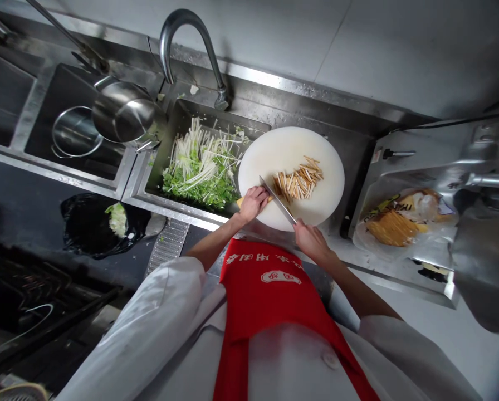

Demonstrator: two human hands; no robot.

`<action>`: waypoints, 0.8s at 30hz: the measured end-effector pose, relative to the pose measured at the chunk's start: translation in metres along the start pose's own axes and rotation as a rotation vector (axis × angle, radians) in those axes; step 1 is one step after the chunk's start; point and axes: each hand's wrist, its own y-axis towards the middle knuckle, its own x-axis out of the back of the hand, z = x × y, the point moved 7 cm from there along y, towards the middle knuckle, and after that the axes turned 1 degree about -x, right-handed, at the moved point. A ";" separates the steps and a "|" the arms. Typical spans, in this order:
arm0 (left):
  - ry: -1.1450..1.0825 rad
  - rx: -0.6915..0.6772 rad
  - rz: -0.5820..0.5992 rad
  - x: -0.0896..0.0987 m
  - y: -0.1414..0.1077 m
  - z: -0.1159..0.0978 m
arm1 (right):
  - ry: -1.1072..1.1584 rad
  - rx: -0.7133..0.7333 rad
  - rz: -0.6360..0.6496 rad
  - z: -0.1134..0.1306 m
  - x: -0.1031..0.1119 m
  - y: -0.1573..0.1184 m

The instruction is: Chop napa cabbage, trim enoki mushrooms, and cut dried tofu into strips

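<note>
A round white cutting board (291,142) rests at the sink's right side. My left hand (253,204) lies at the board's left front edge, its fingers curled over a yellow-brown piece of dried tofu (240,203), mostly covered by the hand. In my right hand (310,239) is the handle of a kitchen knife (279,203); its blade slants across the board, close beside the left fingertips. To the right of the blade lies a loose pile of thin brown-and-white tofu strips (302,179).
A sink basin (153,172) left of the board holds cut greens with pale stems (203,167). A faucet (186,16) arches behind it. Further left are a steel pot (124,111) and a black bag (82,228). A plastic bag of brown slabs (394,225) lies right.
</note>
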 end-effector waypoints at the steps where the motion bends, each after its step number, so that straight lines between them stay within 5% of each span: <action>1: -0.006 -0.004 -0.004 0.000 0.000 0.001 | 0.009 0.005 -0.006 0.005 0.001 0.009; 6: -0.083 -0.010 -0.061 0.003 -0.005 0.004 | 0.007 0.006 -0.037 0.018 0.010 0.034; 14: -0.104 0.003 -0.050 -0.001 -0.003 0.004 | -0.027 0.001 0.014 0.006 0.017 -0.001; 20: -0.121 0.002 -0.039 0.006 -0.006 0.004 | 0.022 0.033 -0.065 0.038 0.012 0.043; 24: 0.001 0.092 -0.068 0.017 -0.026 0.010 | 0.074 0.018 -0.077 0.026 0.015 0.060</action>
